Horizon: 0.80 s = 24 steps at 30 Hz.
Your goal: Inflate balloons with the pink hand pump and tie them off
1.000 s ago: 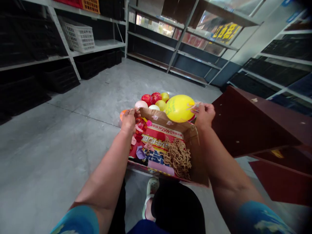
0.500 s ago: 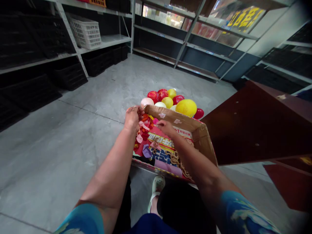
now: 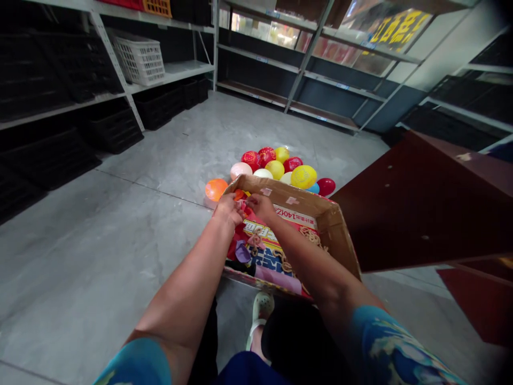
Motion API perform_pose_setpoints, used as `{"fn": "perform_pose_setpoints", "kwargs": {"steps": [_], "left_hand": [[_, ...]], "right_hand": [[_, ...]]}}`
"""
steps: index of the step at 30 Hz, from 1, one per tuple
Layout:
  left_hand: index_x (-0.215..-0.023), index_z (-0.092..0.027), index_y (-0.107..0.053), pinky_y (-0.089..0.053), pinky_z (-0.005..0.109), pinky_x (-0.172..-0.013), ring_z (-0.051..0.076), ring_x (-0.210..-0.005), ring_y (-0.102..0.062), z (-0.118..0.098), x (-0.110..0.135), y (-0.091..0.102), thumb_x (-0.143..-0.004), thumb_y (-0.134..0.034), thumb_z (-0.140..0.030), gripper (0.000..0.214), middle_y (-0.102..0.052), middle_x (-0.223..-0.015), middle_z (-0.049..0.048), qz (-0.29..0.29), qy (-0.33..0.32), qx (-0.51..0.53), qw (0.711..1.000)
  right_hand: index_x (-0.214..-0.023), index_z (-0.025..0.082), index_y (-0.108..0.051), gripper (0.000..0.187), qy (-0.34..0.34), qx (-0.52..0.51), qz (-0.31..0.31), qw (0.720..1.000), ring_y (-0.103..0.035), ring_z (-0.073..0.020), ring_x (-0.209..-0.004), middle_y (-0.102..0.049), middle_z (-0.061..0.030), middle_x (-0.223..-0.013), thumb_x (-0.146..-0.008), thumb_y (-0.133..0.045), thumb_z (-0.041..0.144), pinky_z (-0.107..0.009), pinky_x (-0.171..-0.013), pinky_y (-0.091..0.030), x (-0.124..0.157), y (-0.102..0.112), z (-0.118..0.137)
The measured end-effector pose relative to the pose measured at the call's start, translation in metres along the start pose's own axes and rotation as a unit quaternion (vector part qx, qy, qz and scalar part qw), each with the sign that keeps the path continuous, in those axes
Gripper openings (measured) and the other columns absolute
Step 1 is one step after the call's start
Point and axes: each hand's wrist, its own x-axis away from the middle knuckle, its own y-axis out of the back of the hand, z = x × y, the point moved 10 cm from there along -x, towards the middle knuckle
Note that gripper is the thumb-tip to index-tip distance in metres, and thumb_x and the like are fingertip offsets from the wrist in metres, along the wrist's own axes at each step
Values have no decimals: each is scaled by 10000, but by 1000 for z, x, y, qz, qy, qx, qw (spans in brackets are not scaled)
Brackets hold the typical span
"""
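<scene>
Your two hands are both over the far left corner of the cardboard box (image 3: 337, 235), which stands in front of your knees. Your left hand (image 3: 229, 208) is near the left edge, with its fingers bent and gathered close to a small pink piece (image 3: 242, 204). Your right hand (image 3: 259, 207) comes across the box from the right side; its fingers are curled, and the tips are just beside the same piece. The piece is small and partly covered, so I cannot tell which of your fingers pinch it, nor how tightly.

In the box, a limp purple piece (image 3: 242, 251) lies near the left edge, and a light purple roll (image 3: 278, 279) lies along the near edge. Beige strands (image 3: 312, 237) are toward the right edge, partly hidden by your right forearm.

On the floor (image 3: 160, 256), outside the far left corner of the box, there is an orange balloon (image 3: 217, 189). Beyond the far edge is a group of inflated balloons, where a yellow balloon (image 3: 303, 176) with a printed pattern is nearest to this edge. A red balloon (image 3: 326, 186) is at the right end of the group, near the dark brown panel (image 3: 425, 214).
</scene>
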Motion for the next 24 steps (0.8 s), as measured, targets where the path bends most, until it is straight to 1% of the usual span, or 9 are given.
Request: {"fn": "perform_pose_setpoints", "kwargs": {"steps": [3,6,8,12,15,17,20,22,24], "left_hand": [[-731,-194,-483,-408,265,-479,167,-552,-552,31,-3,-10,-882,-291,-519,407,-537,-598,52,31,80,-49,995],[-691,-199,-474,-436,301,-516,182,-564,-561,48,-2,-29,-872,-247,-595,491,-534,-581,55,103,93,-41,989],[-653,-200,-442,-451,304,-541,154,-511,-525,48,-2,-40,-891,-335,-523,415,-493,-531,19,139,69,3,988],[-708,-174,-470,-443,239,-564,105,-527,-544,39,-1,-55,-909,-397,-172,214,-565,-611,8,165,8,74,983],[-765,-171,-480,-448,222,-591,91,-559,-573,25,2,-56,-892,-412,-89,166,-587,-650,-10,152,-60,111,980],[-762,-173,-473,-396,182,-519,58,-443,-479,17,6,-53,-877,-439,-77,154,-514,-564,-48,142,-99,115,978],[-687,-171,-420,-234,165,-392,35,-326,-259,13,12,-55,-853,-461,-95,187,-374,-471,-80,151,-105,87,979],[-654,-179,-384,-218,181,-375,50,-333,-277,13,16,-59,-855,-435,-152,209,-381,-480,-62,171,-94,89,977],[-658,-181,-396,-282,196,-389,76,-368,-370,15,17,-58,-860,-392,-175,201,-434,-512,-34,157,-80,91,980]], "right_hand": [[-745,205,-687,81,54,24,4,998,-576,-158,-696,-685,-11,-755,-772,-622,245,-280,-679,-415,5,22,36],[-797,215,-703,136,111,81,20,990,-586,-166,-728,-694,-12,-790,-808,-572,177,-295,-706,-407,25,42,69],[-831,228,-711,180,136,103,33,985,-592,-178,-777,-696,-11,-828,-800,-563,131,-306,-740,-404,43,51,83],[-904,224,-699,160,178,114,49,976,-594,-184,-826,-690,-21,-909,-820,-570,178,-304,-760,-405,79,61,93],[-898,179,-665,144,117,113,45,986,-579,-157,-734,-671,-26,-828,-844,-566,269,-269,-683,-409,102,67,68],[-846,158,-649,142,47,159,116,979,-556,-141,-667,-649,-20,-749,-820,-584,281,-245,-622,-397,120,55,37],[-923,155,-658,253,-10,266,363,893,-567,-156,-684,-675,-45,-842,-703,-682,275,-239,-604,-401,168,14,-11],[-1008,152,-653,328,-21,308,450,838,-583,-172,-716,-681,-77,-940,-702,-663,271,-247,-606,-414,194,0,-31],[-1044,164,-652,394,-39,326,480,813,-597,-181,-733,-686,-73,-958,-658,-677,237,-251,-621,-431,207,-7,-42]]}}
